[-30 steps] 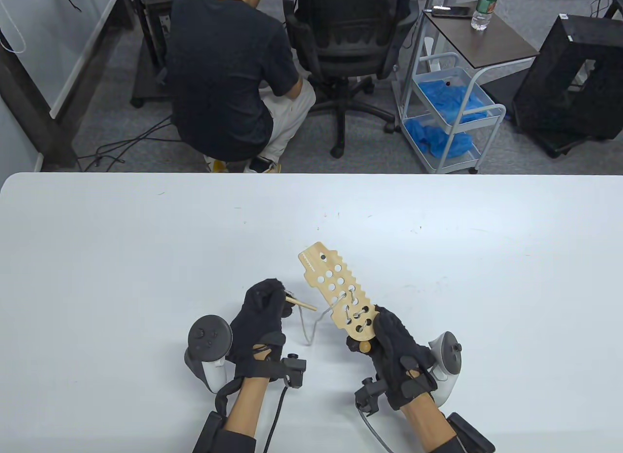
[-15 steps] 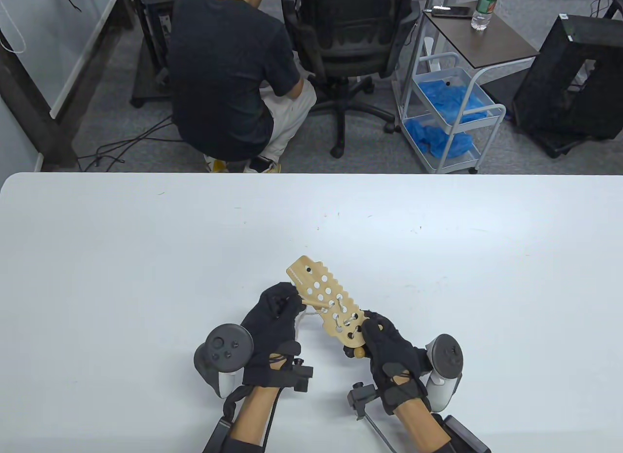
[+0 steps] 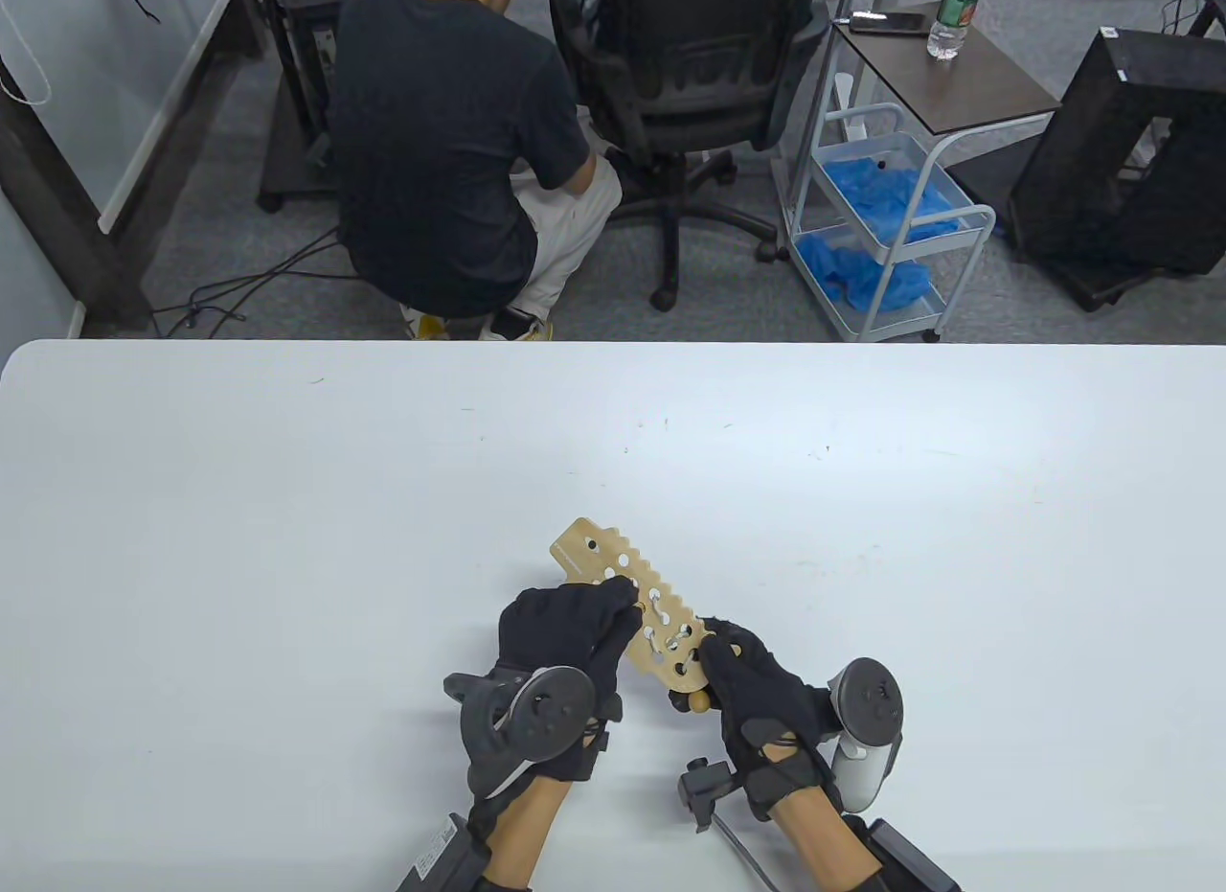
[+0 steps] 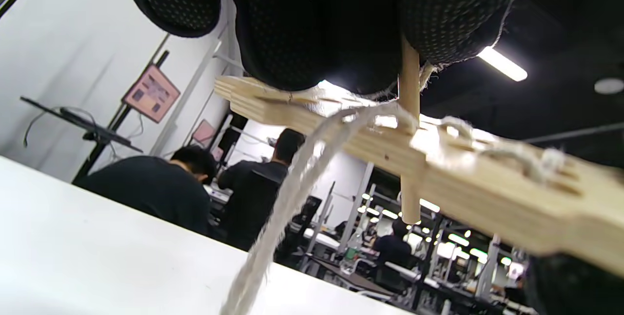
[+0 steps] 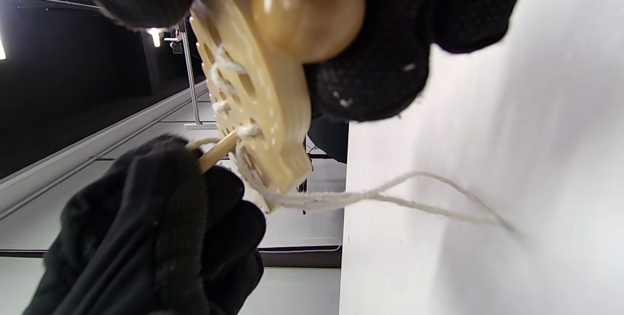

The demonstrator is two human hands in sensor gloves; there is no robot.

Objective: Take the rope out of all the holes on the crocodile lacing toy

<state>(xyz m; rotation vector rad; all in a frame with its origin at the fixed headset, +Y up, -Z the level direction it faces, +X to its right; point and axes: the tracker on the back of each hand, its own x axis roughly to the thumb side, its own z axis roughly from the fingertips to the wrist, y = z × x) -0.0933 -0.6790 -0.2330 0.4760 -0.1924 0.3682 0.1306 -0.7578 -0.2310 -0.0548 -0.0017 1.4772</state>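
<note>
Gripping the wooden needle at the rope's end, the left hand has its fingertips curled around the thin stick, which stands pushed through one hole of the crocodile board; the right hand pinches the board's rounded end, just by a round wooden bead, and holds it tilted above the table near the front edge. The board looks like thin plywood: stiff, light, unlikely to flex, so holding it by one end seems enough as long as the pinch stays clear of the laced holes. The rope is a soft, fuzzy white cord, limp and a little frayed; it probably drags in the holes and will not push, only pull. The needle is the sensible place to take hold, being rigid and slim enough to pass through. Several holes near the right hand carry cord. A slack loop trails down onto the table.
</note>
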